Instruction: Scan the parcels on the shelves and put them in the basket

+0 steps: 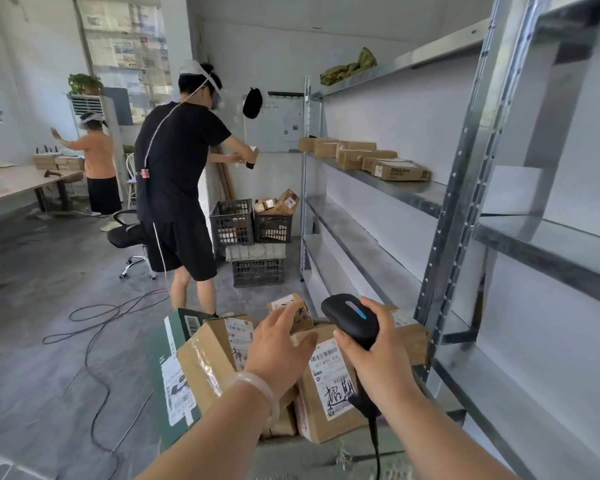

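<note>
While the right hand [378, 355] wrapped its fingers [343, 341] round the black barcode scanner [350, 317], nose tipped toward the heap, the left hand [278, 344] hung with straight, spread fingers over the piled parcels [326, 386]. It held nothing and was probably reaching to settle one label-up. The basket was hidden beneath that heap. More brown parcels [400, 171] lay in a row on the middle metal shelf [413, 195], well apart from both hands and, I judged, not yet scanned.

Shelf box [400, 172]: "DOLL", smaller print unreadable.
Front parcel [327, 384]: label reads perhaps "507 NT05 474"; handwritten characters below.
</note>
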{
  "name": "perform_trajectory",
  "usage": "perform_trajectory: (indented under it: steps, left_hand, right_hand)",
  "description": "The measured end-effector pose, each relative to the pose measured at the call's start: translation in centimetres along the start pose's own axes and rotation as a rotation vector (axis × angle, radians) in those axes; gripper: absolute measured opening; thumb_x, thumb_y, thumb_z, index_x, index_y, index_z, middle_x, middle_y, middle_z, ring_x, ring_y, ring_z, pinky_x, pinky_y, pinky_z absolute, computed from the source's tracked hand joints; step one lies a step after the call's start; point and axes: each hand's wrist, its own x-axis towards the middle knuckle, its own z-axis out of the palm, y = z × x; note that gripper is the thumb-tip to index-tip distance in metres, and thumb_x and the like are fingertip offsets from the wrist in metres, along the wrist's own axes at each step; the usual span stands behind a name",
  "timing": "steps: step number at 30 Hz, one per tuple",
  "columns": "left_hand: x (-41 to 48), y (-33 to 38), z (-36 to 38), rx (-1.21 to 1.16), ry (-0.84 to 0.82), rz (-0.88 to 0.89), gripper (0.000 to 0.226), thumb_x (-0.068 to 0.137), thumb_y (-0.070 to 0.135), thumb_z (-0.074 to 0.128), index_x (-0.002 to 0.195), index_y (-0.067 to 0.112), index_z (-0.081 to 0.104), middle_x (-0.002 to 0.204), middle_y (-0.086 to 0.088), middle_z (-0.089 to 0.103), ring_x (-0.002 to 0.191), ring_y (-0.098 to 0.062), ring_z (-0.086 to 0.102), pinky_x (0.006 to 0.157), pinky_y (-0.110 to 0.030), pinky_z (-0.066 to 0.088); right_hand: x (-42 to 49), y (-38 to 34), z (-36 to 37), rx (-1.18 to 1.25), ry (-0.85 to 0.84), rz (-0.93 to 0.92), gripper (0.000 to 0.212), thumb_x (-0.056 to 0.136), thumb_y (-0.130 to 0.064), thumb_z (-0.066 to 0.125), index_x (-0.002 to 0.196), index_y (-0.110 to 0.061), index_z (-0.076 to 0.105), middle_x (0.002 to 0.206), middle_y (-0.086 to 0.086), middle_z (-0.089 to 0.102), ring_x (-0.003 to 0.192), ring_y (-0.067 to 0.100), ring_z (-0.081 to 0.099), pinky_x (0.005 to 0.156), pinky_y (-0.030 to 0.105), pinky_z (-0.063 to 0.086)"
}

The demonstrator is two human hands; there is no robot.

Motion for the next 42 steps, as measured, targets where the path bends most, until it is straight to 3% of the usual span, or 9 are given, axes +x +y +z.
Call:
perform_trajectory:
  steps: [5, 10, 14, 17, 20, 26, 31, 38, 42]
  left_hand:
    - [-0.7, 2.4, 1.0, 0.015, -0.088, 0.118, 0.069, 0.094, 0.051, 0.055, 0.154, 0.037, 0.023, 0.160, 0.006, 0.027, 0.147, -0.023, 0.021, 0.119, -0.043, 0.026]
    - [-2.8, 5.6, 2.7, -0.019, -0.213, 0.296, 0.064, 0.093, 0.045, 0.058, 0.151, 0.038, 0.031, 0.152, 0.003, 0.039, 0.138, -0.025, 0.036, 0.113, -0.041, 0.034]
    - [-6.8, 9.0, 5.1, -0.081, -0.389, 0.431, 0.065, 0.094, 0.049, 0.056, 0.151, 0.040, 0.028, 0.156, 0.004, 0.033, 0.140, -0.022, 0.034, 0.116, -0.044, 0.033]
    - [-11.2, 12.5, 7.4, -0.140, -0.525, 0.563, 0.071, 0.095, 0.049, 0.055, 0.155, 0.036, 0.020, 0.162, 0.004, 0.024, 0.147, -0.019, 0.027, 0.121, -0.041, 0.023]
    - [-16.8, 16.7, 9.1, -0.205, -0.614, 0.701, 0.071, 0.095, 0.049, 0.054, 0.156, 0.036, 0.020, 0.162, 0.006, 0.024, 0.150, -0.016, 0.016, 0.123, -0.038, 0.017]
    - [-29.6, 25.7, 9.7, -0.270, -0.714, 0.978, 0.071, 0.094, 0.052, 0.054, 0.155, 0.039, 0.020, 0.162, 0.008, 0.026, 0.149, -0.016, 0.019, 0.120, -0.043, 0.026]
    - [-42.4, 31.7, 8.9, -0.337, -0.792, 1.148, 0.069, 0.095, 0.052, 0.053, 0.155, 0.038, 0.021, 0.162, 0.007, 0.025, 0.149, -0.019, 0.022, 0.120, -0.041, 0.027]
    - [-63.5, 38.4, 7.8, -0.454, -0.942, 1.304, 0.070, 0.095, 0.053, 0.053, 0.155, 0.037, 0.020, 0.162, 0.005, 0.025, 0.149, -0.021, 0.022, 0.120, -0.042, 0.028]
    - [-73.4, 41.5, 7.1, -0.507, -1.015, 1.352, 0.069, 0.095, 0.055, 0.051, 0.154, 0.040, 0.019, 0.163, 0.008, 0.023, 0.150, -0.020, 0.021, 0.119, -0.042, 0.027]
  right_hand:
    - [-2.9, -0.7, -2.7, -0.046, 0.132, 0.008, 0.060, 0.080, -0.033, 0.079, 0.113, -0.060, 0.038, 0.113, -0.026, 0.051, 0.100, -0.014, 0.055, 0.077, 0.003, 0.042]
    - [-8.2, -1.8, -6.0, -0.099, 0.361, 0.053, 0.058, 0.080, -0.026, 0.080, 0.111, -0.057, 0.042, 0.110, -0.031, 0.055, 0.092, -0.019, 0.055, 0.072, 0.001, 0.042]
    - [-14.9, -2.8, -9.2, -0.123, 0.551, 0.148, 0.056, 0.084, -0.027, 0.076, 0.111, -0.060, 0.040, 0.106, -0.022, 0.063, 0.070, -0.002, 0.063, 0.059, 0.011, 0.047]
    - [-20.6, -4.1, -12.3, -0.186, 0.704, 0.198, 0.056, 0.085, -0.029, 0.074, 0.111, -0.062, 0.039, 0.102, -0.028, 0.063, 0.071, 0.000, 0.064, 0.058, 0.012, 0.047]
    - [-26.9, -6.0, -15.9, -0.267, 0.864, 0.227, 0.056, 0.085, -0.030, 0.074, 0.113, -0.063, 0.038, 0.102, -0.034, 0.061, 0.073, 0.005, 0.063, 0.063, 0.018, 0.049]
    - [-39.7, -11.4, -23.1, -0.421, 1.145, 0.216, 0.057, 0.084, -0.030, 0.074, 0.110, -0.066, 0.038, 0.105, -0.040, 0.057, 0.077, 0.003, 0.065, 0.068, 0.026, 0.056]
    - [-52.2, -16.0, -27.2, -0.524, 1.329, 0.252, 0.056, 0.084, -0.033, 0.074, 0.109, -0.066, 0.037, 0.101, -0.036, 0.060, 0.071, -0.002, 0.063, 0.060, 0.011, 0.046]
    - [-71.5, -23.2, -32.3, -0.675, 1.524, 0.293, 0.052, 0.085, -0.029, 0.074, 0.122, -0.048, 0.042, 0.108, -0.026, 0.060, 0.082, 0.015, 0.064, 0.073, 0.030, 0.055]
    - [-80.3, -26.9, -34.8, -0.762, 1.598, 0.310, 0.053, 0.084, -0.032, 0.075, 0.119, -0.052, 0.040, 0.107, -0.030, 0.057, 0.086, 0.012, 0.065, 0.074, 0.030, 0.056]
